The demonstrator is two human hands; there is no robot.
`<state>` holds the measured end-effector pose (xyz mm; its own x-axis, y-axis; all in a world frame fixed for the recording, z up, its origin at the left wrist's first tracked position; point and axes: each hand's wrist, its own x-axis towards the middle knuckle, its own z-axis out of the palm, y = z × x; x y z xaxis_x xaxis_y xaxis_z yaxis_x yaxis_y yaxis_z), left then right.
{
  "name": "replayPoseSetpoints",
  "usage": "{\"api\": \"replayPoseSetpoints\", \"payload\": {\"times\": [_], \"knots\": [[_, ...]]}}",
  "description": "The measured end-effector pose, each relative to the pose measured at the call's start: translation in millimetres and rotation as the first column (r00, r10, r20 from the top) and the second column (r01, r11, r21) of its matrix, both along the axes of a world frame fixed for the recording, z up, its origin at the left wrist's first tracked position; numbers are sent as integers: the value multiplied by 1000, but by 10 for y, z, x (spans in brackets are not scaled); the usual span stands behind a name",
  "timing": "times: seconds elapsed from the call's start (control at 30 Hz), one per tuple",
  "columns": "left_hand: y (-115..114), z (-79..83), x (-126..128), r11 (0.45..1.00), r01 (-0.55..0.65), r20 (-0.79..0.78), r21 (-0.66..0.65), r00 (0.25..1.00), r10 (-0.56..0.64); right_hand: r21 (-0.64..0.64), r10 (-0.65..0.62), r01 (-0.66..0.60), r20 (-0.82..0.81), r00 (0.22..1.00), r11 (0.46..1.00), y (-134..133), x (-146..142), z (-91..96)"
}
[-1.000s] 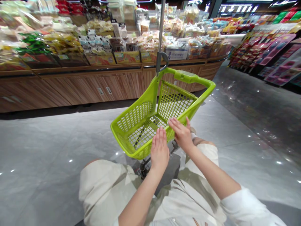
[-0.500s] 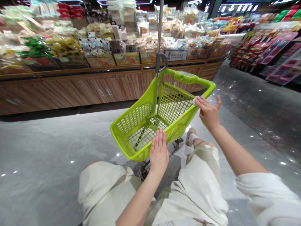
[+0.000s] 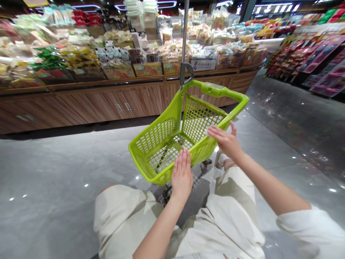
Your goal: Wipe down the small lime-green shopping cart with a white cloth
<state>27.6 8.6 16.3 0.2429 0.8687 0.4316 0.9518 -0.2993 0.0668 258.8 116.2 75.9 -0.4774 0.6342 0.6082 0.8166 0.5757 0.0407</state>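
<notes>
A bright green plastic shopping cart point(image 3: 174, 112), its basket bare inside, stands in front of my knees. My left hand point(image 3: 182, 178) lies on its near rim with fingers straight and together; the thumb is hidden. Farther right along the same rim is my right hand point(image 3: 225, 142). Its fingers press a small white wipe point(image 3: 208, 132) against the plastic, and only an edge of the wipe shows. The right thumb points up, away from the fingers.
Beyond the cart runs a wooden display counter point(image 3: 107, 100) heaped with packaged snacks. A grey pole point(image 3: 185, 36) with a grey hook rises by the cart's far corner. More goods hang on racks point(image 3: 293, 54) at the right. The floor point(image 3: 54, 172) is shiny grey tile.
My right hand has slid with the wipe down and left along the near rim, away from the handle. My left hand stays in place on the rim.
</notes>
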Motion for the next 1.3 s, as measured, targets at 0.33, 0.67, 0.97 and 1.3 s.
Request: {"api": "replayPoseSetpoints", "payload": {"times": [0.33,0.67,0.97,1.3], "knots": [[26,-34,159,999,-34,32,15,999,34,-29,-148,145,-131,980,989,-198,-460,-176],[9,-8,-21,1000,-2,-17,21,1000,3,12,-62,63,-51,997,998,-14,20,6],[34,-43,145,999,-37,18,23,999,37,-26,-143,140,-128,981,990,-218,-527,-188],[63,-3,-224,998,7,-17,64,1000,-6,-8,-111,111,-69,991,994,141,134,206]]}}
